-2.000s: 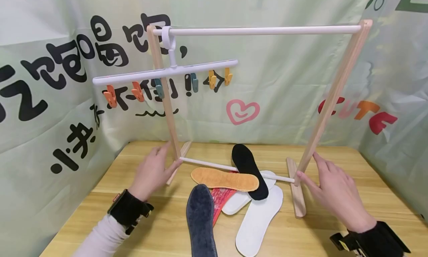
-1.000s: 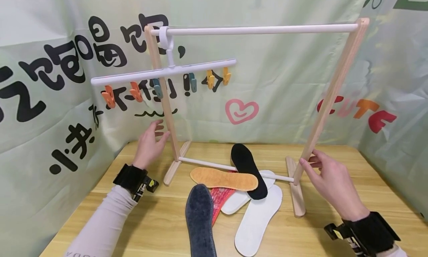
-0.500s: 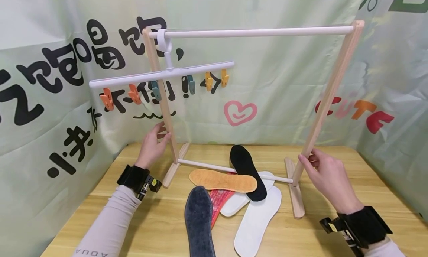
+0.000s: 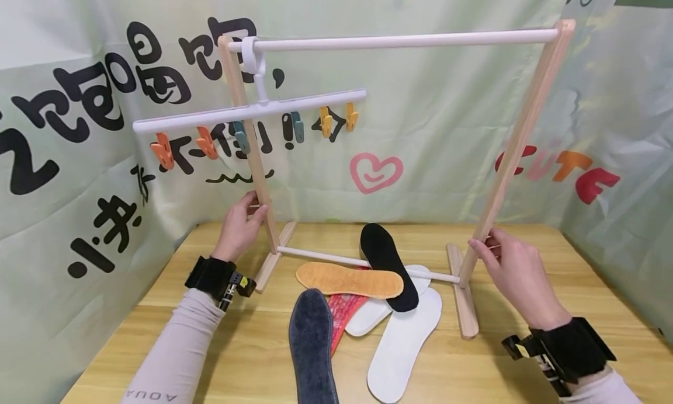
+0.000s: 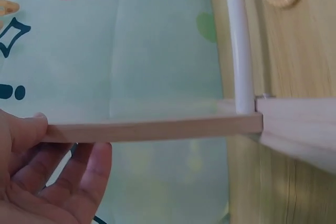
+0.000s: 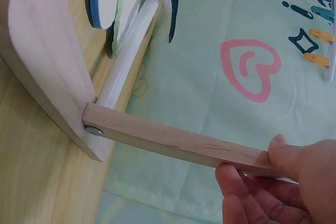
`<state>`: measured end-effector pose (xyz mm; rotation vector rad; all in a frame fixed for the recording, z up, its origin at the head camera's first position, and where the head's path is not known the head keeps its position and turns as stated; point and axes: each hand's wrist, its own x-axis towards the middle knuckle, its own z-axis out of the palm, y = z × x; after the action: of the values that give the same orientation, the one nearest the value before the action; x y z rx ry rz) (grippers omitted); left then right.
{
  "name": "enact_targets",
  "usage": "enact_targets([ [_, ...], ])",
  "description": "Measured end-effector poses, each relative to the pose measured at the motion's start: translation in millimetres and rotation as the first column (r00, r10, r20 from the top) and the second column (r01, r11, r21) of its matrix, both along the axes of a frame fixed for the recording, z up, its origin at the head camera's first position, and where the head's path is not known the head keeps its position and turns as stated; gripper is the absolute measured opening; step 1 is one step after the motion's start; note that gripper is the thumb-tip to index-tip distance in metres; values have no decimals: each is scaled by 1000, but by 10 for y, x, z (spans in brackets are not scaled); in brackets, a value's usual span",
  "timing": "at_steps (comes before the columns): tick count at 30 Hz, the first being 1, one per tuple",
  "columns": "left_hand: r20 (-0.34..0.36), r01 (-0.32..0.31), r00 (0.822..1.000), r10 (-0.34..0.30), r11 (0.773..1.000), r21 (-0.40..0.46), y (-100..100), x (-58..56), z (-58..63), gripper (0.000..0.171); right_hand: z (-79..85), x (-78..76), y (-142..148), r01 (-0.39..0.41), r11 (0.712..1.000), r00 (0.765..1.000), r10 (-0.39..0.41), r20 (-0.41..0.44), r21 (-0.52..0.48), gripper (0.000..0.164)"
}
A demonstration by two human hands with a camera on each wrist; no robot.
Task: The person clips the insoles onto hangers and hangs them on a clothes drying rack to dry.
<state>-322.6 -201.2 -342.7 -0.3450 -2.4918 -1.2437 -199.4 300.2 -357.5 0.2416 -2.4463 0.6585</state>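
A small wooden drying rack [image 4: 399, 41] stands on the table. My left hand [image 4: 239, 229] pinches its left post [image 4: 257, 170] between thumb and fingers, clearly visible in the left wrist view. On the other side, my right hand [image 4: 517, 275] pinches the lower part of the right post [image 4: 517, 153]. From the top rod's left end hangs a white clip hanger [image 4: 310, 100] with orange, blue and yellow clips. Several insoles lie in a loose pile around the bottom rod: orange [image 4: 336, 280], black [image 4: 375, 246], dark grey [image 4: 311, 340], red patterned [image 4: 344, 316] and white [image 4: 405, 345].
The wooden table [image 4: 173, 275] meets a pale green printed curtain [image 4: 431, 159] behind and at both sides. Two flat wooden feet [image 4: 467, 316] hold the rack up. Part of the black insole lies over the bottom rod [image 4: 315, 255].
My left hand has risen from beside the left foot and taken hold of the left post. My right fingers have closed around the right post. The rack stays in place on the table.
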Motion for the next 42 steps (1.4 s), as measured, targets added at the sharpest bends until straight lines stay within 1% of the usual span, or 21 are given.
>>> enact_targets([
  [9,-28,32,999,-33,999,-25,-36,-32,14,35,16,-13,3,3,999,1000,-2,-27,39,16],
  [14,-41,25,999,-27,998,-51,-53,-33,16,33,10,-16,-5,1,999,999,0,-37,45,16],
  [19,-44,22,999,-25,998,-53,-65,-36,19,32,9,-27,-14,1,1000,999,0,-35,31,16],
  [26,-46,11,999,-14,999,-52,-63,-14,16,34,0,-69,-17,4,1000,998,-2,-60,28,14],
  [37,-59,-5,998,2,998,-56,-34,42,4,33,-10,-187,16,9,1000,1000,-9,-9,8,22],
  [42,-46,-3,999,1,999,-35,-26,68,-20,34,-20,-236,33,19,1000,1000,-19,7,9,24],
])
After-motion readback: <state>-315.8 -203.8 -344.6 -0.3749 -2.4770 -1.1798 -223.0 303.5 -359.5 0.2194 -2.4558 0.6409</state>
